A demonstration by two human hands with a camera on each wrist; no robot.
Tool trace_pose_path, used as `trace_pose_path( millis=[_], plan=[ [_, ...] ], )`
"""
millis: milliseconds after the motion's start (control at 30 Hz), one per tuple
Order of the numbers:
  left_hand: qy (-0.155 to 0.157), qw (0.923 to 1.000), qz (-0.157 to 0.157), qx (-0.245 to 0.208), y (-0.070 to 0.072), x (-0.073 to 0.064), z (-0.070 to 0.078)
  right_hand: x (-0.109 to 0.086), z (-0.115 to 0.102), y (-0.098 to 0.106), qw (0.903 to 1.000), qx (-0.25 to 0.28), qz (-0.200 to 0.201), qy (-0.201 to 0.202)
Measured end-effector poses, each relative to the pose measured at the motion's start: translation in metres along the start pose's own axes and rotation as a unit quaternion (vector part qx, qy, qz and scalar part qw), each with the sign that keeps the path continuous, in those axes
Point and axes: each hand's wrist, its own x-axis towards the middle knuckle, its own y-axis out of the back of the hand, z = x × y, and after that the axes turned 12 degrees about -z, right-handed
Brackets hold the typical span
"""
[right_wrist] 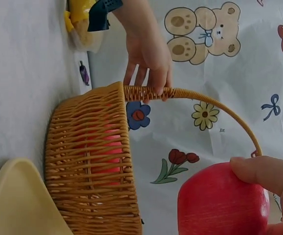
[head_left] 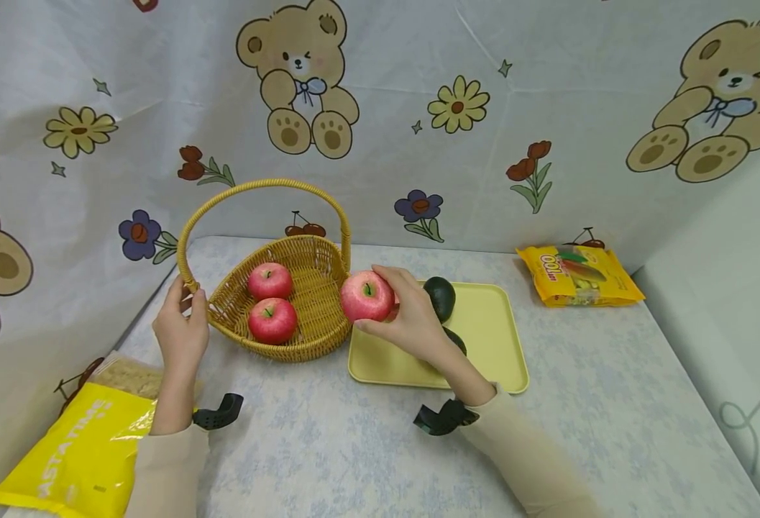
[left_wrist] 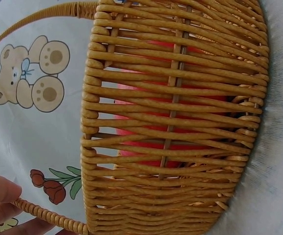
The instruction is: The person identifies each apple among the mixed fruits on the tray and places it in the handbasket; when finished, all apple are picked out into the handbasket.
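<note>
A yellow-brown wicker basket (head_left: 318, 288) with a tall arched handle stands on the table, two red apples (head_left: 270, 280) lying in its left half. My left hand (head_left: 182, 327) grips the foot of the handle (right_wrist: 190, 93) on the left side. My right hand (head_left: 415, 316) holds another red apple (head_left: 367, 296) between thumb and fingers, at the basket's right rim and above the tray's left edge. In the right wrist view this held apple (right_wrist: 224, 200) looks higher than the rim. Through the weave in the left wrist view, red apples (left_wrist: 146, 117) show partly.
A pale yellow tray (head_left: 496, 331) lies right of the basket. Dark green oval fruits (head_left: 441, 298) on it are partly hidden by my right hand. A yellow pasta bag (head_left: 88, 446) lies front left, and a yellow snack packet (head_left: 580, 277) back right. A printed cloth hangs behind.
</note>
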Motion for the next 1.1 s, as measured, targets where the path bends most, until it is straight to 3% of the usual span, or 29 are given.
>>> trace_pose_path(
  millis=[300, 700, 900, 1100],
  plan=[
    [0.0, 1.0, -0.006, -0.001, -0.001, 0.002, 0.002, 0.033, -0.005, -0.033, 0.9994, 0.024, 0.009, -0.024],
    [-0.01, 0.9999, 0.007, 0.008, -0.002, 0.003, -0.004, 0.079, -0.011, -0.077, 0.9987, -0.01, -0.008, -0.048],
    [-0.005, 0.9999, 0.004, 0.008, -0.001, 0.002, -0.003, 0.098, -0.008, -0.096, 0.9944, -0.044, -0.012, -0.095],
    [-0.005, 1.0, 0.005, 0.004, -0.001, 0.0, -0.001, 0.109, -0.005, -0.1, 0.9899, -0.055, -0.01, -0.131]
  ],
)
